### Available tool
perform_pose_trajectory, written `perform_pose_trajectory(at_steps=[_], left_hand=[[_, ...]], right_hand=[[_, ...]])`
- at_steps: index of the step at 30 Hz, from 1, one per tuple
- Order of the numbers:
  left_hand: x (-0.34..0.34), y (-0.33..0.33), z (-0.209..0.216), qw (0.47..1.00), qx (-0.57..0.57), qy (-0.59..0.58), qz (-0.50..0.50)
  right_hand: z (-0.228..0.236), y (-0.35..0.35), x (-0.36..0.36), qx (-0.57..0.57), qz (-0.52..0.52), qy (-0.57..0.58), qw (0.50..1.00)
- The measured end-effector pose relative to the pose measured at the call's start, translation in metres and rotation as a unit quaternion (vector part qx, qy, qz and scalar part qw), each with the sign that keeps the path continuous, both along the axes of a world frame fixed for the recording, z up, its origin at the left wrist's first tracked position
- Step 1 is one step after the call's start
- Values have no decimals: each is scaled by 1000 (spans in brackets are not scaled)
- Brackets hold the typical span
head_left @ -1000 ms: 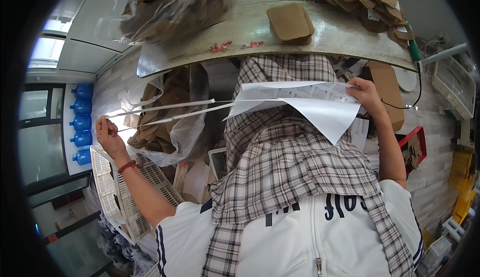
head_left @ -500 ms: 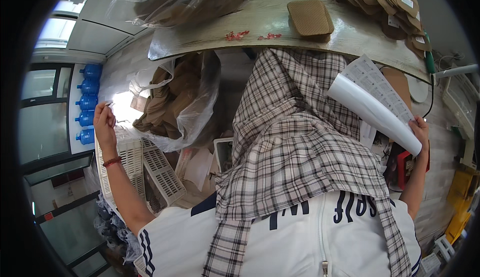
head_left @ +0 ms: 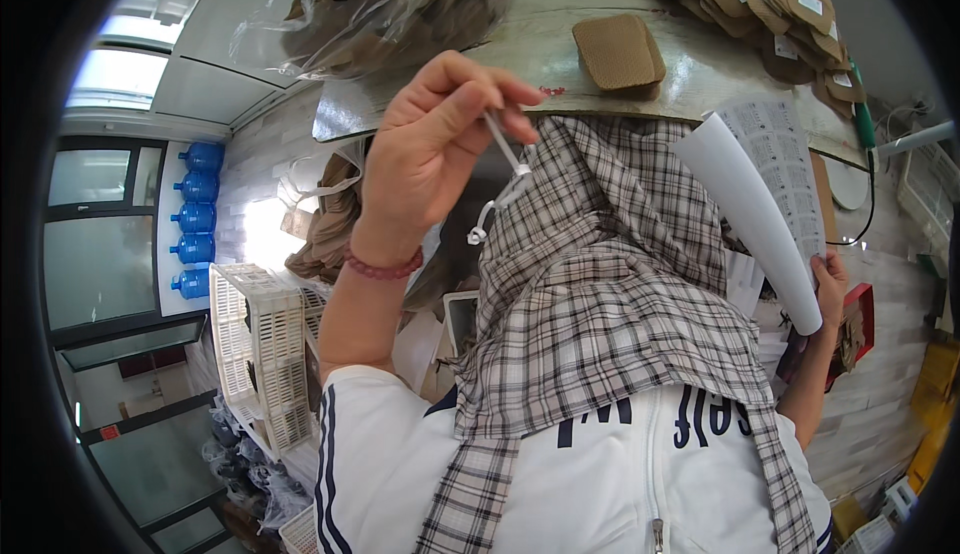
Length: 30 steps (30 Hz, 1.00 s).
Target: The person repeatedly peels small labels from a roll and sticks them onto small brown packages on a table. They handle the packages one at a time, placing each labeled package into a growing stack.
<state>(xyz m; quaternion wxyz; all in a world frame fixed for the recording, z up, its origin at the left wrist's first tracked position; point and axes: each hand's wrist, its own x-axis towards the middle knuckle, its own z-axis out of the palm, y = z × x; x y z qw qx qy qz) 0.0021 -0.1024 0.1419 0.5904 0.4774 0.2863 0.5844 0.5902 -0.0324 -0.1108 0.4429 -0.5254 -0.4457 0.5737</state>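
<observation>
At a pale bench (head_left: 710, 74), the left hand (head_left: 430, 139) pinches a curled white strip (head_left: 504, 144); the right hand (head_left: 830, 289) clamps a printed sheet (head_left: 797, 174) by its edge, seemingly to hold it clear.

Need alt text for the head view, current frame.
A person's left hand pinches a thin, curling white strip, while the right hand holds a curled printed sheet. The person wears a plaid apron; beyond is a table with stacked brown pads and a clear plastic bag.
</observation>
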Motion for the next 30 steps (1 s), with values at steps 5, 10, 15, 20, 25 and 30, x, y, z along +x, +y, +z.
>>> perform_pose_trajectory(at_steps=[5, 10, 15, 20, 25, 30], left_hand=[[7, 22, -59, 982, 1, -186, 44], [-9, -31, -209, 910, -159, 91, 371], [-6, -90, -251, 839, -240, 401, 278], [-31, -123, -277, 805, -293, 289, 427], [-46, -127, -223, 736, -125, 521, 414], [-1, -95, -147, 674, 43, 726, 130]], right_hand=[[22, -6, -41, -3, -8, 54, 999], [10, -9, -41, 2, 1, 45, 999], [9, -5, -54, -13, 9, 27, 1000], [-1, -1, -54, -1, 14, 8, 1000], [11, -6, -59, -7, -2, 9, 1000], [21, -3, -72, -1, 1, 2, 1000]])
